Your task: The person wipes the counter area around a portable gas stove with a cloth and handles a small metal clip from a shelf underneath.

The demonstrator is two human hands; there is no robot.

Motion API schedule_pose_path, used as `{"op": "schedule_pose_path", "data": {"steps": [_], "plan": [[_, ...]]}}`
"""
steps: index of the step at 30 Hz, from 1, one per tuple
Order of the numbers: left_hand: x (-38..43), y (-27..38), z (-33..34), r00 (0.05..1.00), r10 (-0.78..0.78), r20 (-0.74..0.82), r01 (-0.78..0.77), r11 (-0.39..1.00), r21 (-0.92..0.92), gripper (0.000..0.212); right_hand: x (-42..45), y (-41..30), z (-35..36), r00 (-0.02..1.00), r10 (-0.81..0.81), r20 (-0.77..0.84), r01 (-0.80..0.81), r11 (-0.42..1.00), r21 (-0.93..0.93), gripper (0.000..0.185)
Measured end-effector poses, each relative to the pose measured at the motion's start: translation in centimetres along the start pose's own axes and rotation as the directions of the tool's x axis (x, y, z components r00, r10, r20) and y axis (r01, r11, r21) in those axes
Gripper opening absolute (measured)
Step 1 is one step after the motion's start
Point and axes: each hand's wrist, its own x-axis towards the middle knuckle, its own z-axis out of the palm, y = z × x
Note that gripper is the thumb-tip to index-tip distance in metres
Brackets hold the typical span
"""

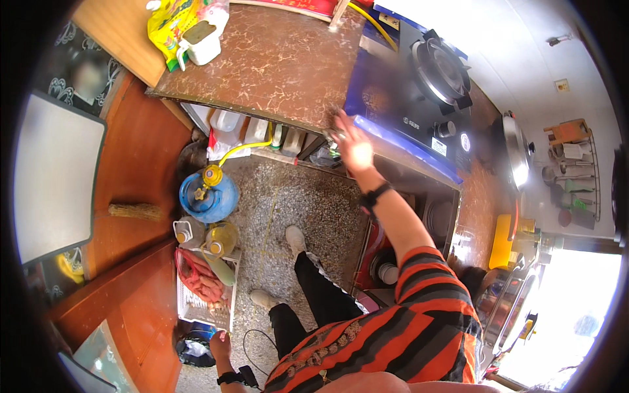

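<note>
My right hand (353, 147) reaches over the front edge of the brown marbled countertop (255, 59), beside the corner of a gas hob. Under its fingertips is a blurred, fuzzy brown scrubber (334, 118), which the fingers seem to grip. The black glass gas hob (393, 98) has blue film along its edges. Low on the other side, my left hand (220, 346) hangs beside a waste bin (195, 346) with a black liner. Its fingers are bent, and I see nothing clearly held in it.
A blue gas cylinder (210, 199) with a yellow hose stands on the floor. Near it are an oil jug (222, 238) and a white basket (204, 307) with a red net bag. A white jug (202, 42) sits on the counter. A lidded pan (513, 150) is beyond the hob.
</note>
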Motion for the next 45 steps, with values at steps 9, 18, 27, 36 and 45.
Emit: {"op": "schedule_pose_path", "data": {"steps": [9,18,27,36,45], "plan": [[1.4,-1.1,1.7,0.988,0.132,0.077,-0.137,0.988,0.066,0.022,3.3,-4.7,1.3,0.954,-0.244,0.172,0.272,0.949,-0.162,0.064],[1.9,-1.6,3.8,0.991,0.101,0.084,-0.099,0.994,-0.037,0.023,-8.8,8.4,-9.2,0.886,-0.25,0.391,0.365,0.896,-0.252,0.056],[4.3,-1.2,5.0,0.982,0.136,0.129,-0.142,0.989,0.035,0.021,-0.1,0.0,-1.7,0.872,-0.362,0.33,0.437,0.88,-0.187,0.059],[4.5,3.8,5.8,0.967,0.225,0.118,-0.222,0.974,-0.033,0.023,-4.9,5.0,-4.1,0.931,-0.215,0.296,0.272,0.947,-0.168,0.059],[5.6,11.1,8.8,0.885,0.394,0.246,-0.347,0.913,-0.214,0.025,0.1,-0.1,-0.4,0.945,-0.249,0.212,0.275,0.956,-0.103,0.061]]}}
